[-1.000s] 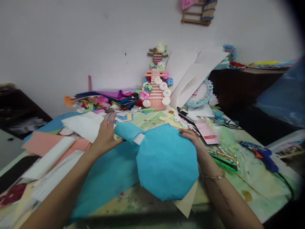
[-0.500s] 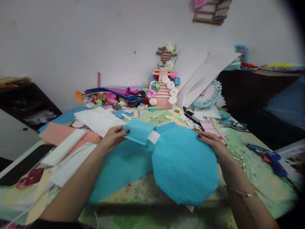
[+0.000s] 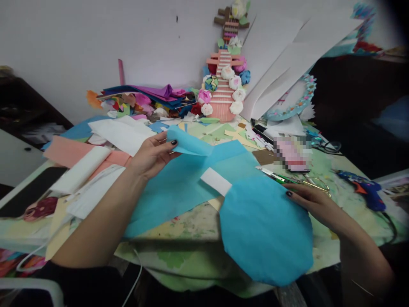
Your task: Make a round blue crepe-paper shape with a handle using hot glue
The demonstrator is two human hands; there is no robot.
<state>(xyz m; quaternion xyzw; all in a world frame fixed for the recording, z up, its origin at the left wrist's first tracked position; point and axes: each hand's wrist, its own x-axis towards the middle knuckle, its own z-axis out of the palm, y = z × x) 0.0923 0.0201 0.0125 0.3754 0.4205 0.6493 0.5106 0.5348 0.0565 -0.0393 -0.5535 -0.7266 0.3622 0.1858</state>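
My left hand (image 3: 151, 157) pinches a folded blue paper piece (image 3: 189, 140) between thumb and fingers, above a large blue paper sheet (image 3: 169, 196) on the table. At the right, my right hand (image 3: 315, 204) grips the edge of a round, many-sided disc covered in blue paper (image 3: 265, 232), thumb on its face and the other fingers mostly hidden. A white tab (image 3: 216, 181) sticks out of the disc's upper left edge, apart from the folded piece. The disc is tilted and hangs partly over the table's front edge.
A utility knife (image 3: 271, 174) and gold-handled scissors (image 3: 318, 184) lie behind the disc. Further right is a blue glue gun (image 3: 362, 187). A flower-covered paper guitar (image 3: 222, 96) leans on the wall. White paper (image 3: 115, 134) and a white roll (image 3: 81, 169) lie left.
The folded blue piece has come off the disc's white tab, which is now bare. The disc has moved right and down with my right hand. My view has tilted down.
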